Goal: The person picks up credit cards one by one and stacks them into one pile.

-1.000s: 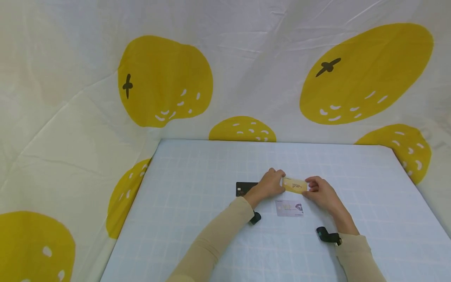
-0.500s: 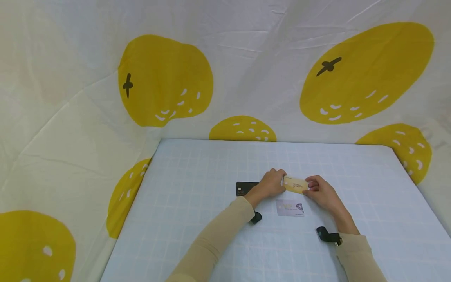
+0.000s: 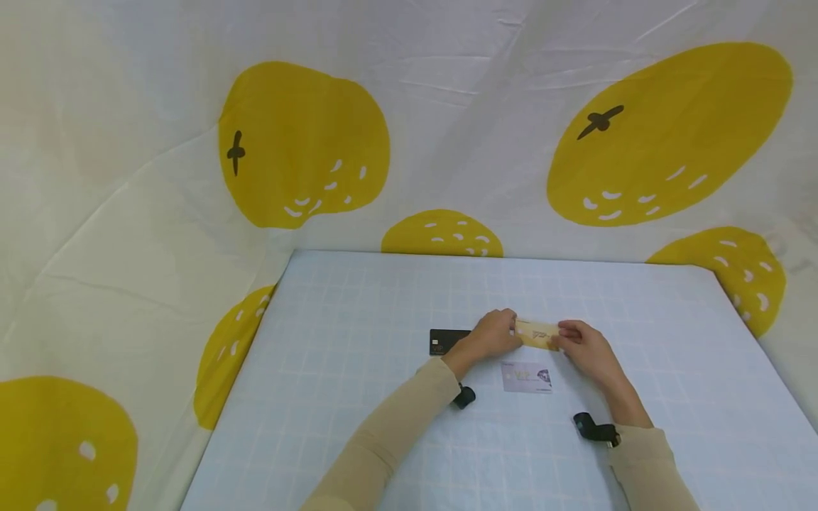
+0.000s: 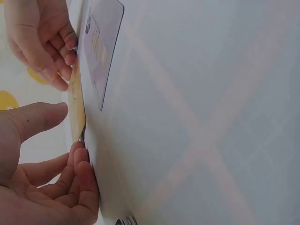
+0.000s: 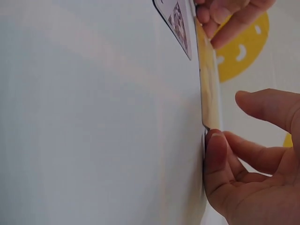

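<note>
A gold card (image 3: 537,334) lies on or just above the cloth, between the two hands. At its left end, my left hand (image 3: 495,333) touches the card edge with its fingertips; in the left wrist view that hand's thumb (image 4: 44,119) stands apart from the card. Opposite, my right hand (image 3: 588,349) rests its fingertips at the right end, its thumb (image 5: 262,104) also raised off the card in the right wrist view. Nearer the person lies a pale lilac card (image 3: 527,378) with a dark pattern. A black card (image 3: 447,341) is partly hidden by the left hand.
A pale blue gridded cloth (image 3: 358,341) covers the table. Behind and to the left hangs a white sheet (image 3: 460,142) with yellow fruit prints. Dark wrist cameras (image 3: 596,430) sit at the cuffs, low over the cloth.
The thumbs have shifted slightly over the ends of the gold card. Both hands otherwise stay at its ends, and the black and lilac cards remain in place.
</note>
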{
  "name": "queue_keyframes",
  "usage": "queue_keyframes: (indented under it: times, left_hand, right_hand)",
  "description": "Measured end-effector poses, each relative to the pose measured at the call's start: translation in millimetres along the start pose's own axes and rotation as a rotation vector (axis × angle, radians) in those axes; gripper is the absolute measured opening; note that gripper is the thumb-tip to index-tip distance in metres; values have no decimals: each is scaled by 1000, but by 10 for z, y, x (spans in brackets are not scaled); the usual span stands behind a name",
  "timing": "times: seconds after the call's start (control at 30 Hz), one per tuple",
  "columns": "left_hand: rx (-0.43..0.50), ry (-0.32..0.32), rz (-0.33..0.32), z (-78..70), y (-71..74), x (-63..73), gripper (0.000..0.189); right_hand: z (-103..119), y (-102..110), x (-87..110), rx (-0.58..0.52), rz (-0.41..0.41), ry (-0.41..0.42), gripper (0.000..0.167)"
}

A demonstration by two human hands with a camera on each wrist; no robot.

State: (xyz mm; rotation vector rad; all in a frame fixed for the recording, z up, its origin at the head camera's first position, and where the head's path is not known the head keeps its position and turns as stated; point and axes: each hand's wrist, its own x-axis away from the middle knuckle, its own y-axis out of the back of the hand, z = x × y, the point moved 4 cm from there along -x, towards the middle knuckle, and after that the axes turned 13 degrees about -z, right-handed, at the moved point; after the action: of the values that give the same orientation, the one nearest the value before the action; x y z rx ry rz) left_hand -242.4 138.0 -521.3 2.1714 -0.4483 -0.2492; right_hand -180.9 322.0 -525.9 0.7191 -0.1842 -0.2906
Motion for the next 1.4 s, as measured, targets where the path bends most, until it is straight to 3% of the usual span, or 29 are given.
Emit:
queue_keyframes:
  times: [0.2, 0.47, 0.77, 1.2, 1.4]
  left_hand:
    - [78, 17, 11, 43, -20, -1, 45]
    - [160, -10, -12, 57, -7, 21, 45]
    - [295, 33, -35, 80, 97, 98, 56]
    - [419, 75, -82, 231, 363, 274, 54]
    - [466, 120, -84, 385, 489, 392, 54]
  right_hand:
    - [-8, -9, 14, -24, -5, -40, 57]
    - [72, 6, 62, -36, -31, -44, 59]
    - [137, 23, 92, -108, -40, -89, 61]
    - [318, 24, 166, -233, -30, 17, 58]
    - [406, -88, 152, -264, 5, 41, 55]
